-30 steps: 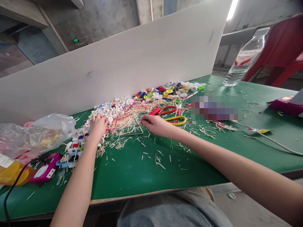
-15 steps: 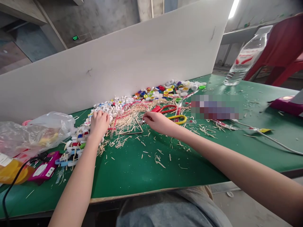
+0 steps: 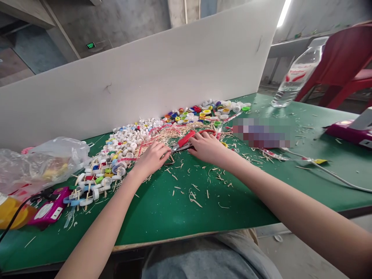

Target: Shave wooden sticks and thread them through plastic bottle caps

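Note:
My left hand is at the edge of the wood-splinter heap, thumb and fingers closed together; what they pinch, if anything, is hidden. Just right of its fingertips lies the metal tip of a red-handled cutter. My right hand curls over a pair of scissors, closed about the part near the pivot. Their grey blade points left, and parts of the red handle loop and yellow loop show around the hand. Bottle caps with thin sticks are piled left of the splinters.
Loose coloured caps lie along the white partition. A water bottle stands back right. Plastic bags and a magenta device sit at left. Another magenta device and a white cable are at right.
My left hand has moved right, from the pile of caps to the cutter's tip. My right hand has shifted right onto the scissors, uncovering the red cutter.

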Motion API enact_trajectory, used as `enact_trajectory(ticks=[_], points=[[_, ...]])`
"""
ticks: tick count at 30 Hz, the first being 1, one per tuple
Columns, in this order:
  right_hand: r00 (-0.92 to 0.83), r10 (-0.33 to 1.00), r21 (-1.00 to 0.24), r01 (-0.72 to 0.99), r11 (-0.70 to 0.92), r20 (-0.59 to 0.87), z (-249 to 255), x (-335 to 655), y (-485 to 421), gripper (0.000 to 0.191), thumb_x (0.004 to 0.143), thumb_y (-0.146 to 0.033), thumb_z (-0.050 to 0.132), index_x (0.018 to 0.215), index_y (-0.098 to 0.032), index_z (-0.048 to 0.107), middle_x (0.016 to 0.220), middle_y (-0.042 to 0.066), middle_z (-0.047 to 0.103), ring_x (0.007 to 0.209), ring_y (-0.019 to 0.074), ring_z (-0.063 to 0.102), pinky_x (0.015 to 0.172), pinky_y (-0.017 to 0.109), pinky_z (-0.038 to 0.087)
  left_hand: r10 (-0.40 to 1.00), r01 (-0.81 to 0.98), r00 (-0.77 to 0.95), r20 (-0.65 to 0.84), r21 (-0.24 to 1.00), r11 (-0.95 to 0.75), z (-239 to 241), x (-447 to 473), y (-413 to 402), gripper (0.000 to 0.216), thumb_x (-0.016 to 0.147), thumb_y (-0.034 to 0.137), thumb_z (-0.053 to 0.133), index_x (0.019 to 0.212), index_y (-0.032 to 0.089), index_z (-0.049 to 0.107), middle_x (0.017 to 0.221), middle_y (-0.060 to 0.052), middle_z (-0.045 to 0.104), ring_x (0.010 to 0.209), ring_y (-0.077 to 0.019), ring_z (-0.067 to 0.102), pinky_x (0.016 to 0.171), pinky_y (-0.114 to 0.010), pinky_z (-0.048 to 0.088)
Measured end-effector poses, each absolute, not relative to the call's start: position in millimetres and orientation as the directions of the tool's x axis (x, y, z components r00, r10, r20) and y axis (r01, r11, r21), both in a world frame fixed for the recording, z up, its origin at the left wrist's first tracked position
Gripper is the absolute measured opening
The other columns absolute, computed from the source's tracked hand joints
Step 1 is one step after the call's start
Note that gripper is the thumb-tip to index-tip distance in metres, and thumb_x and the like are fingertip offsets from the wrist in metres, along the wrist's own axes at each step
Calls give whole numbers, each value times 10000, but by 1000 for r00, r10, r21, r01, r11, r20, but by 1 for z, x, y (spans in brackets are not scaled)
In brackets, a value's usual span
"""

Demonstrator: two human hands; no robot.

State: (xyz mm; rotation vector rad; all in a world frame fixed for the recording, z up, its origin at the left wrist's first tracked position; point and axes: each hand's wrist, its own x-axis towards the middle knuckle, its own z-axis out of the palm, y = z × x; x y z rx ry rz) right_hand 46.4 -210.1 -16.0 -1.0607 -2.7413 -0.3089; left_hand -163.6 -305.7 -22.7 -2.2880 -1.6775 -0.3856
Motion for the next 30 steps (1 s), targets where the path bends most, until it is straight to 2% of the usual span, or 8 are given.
enact_trajectory(ticks=[2,6,10,17,20,23,26,30], points=[[-735,641,133,674,727,219,-18,48,-209,408,882,-395,455,1162,-130,589,1185,188,581,1045,351,526,803,435,424,886,944,323,333,-40,-329,-24,-160,-306,323,980,345,357,1055,203,637,991,-48,641,994,-210,517,899,-360,454],[-747,616,138,657,741,249,-18,48,-209,384,902,-361,433,1168,-128,584,1218,195,560,1079,353,511,825,444,420,892,932,352,284,-16,-362,-24,-158,-306,319,972,351,367,1000,220,656,969,-50,641,962,-222,526,869,-369,453],[-783,556,142,606,783,279,-21,44,-208,385,910,-399,445,1143,-134,597,1211,190,564,1083,345,503,834,435,414,896,932,351,271,-10,-362,-24,-158,-305,316,969,352,366,946,209,647,945,-57,637,950,-226,523,876,-377,440],[-799,414,144,516,844,435,-34,36,-192,404,986,-284,264,1295,-177,502,1261,123,578,1130,270,494,928,401,353,922,965,246,299,10,-260,-26,-167,-304,219,932,339,454,822,197,579,877,-63,610,943,-239,522,853,-383,437],[-820,412,137,497,857,397,-37,36,-188,405,986,-263,267,1321,-207,486,1288,97,573,1133,262,496,937,401,341,938,978,181,297,51,-204,-26,-171,-304,160,931,290,459,850,201,565,893,-52,622,930,-233,535,838,-379,442],[-820,427,165,515,841,382,-37,37,-189,393,981,-299,293,1290,-217,521,1251,110,575,1100,280,500,908,410,349,949,981,142,282,90,-173,-27,-173,-304,150,939,250,442,943,193,581,1002,-65,639,1017,-237,541,903,-390,433],[-808,438,188,537,822,394,-35,37,-190,394,976,-336,303,1264,-227,549,1217,123,571,1093,302,485,887,413,351,958,982,105,266,123,-142,-28,-174,-304,211,949,248,415,1050,183,588,1101,-92,623,1101,-252,528,954,-413,420],[-817,415,159,508,847,400,-35,35,-190,384,965,-313,317,1244,-207,558,1258,106,570,1119,287,480,948,418,325,964,982,52,263,164,-98,-29,-175,-304,277,964,265,358,1112,183,578,1161,-116,582,1125,-267,525,959,-435,421]])
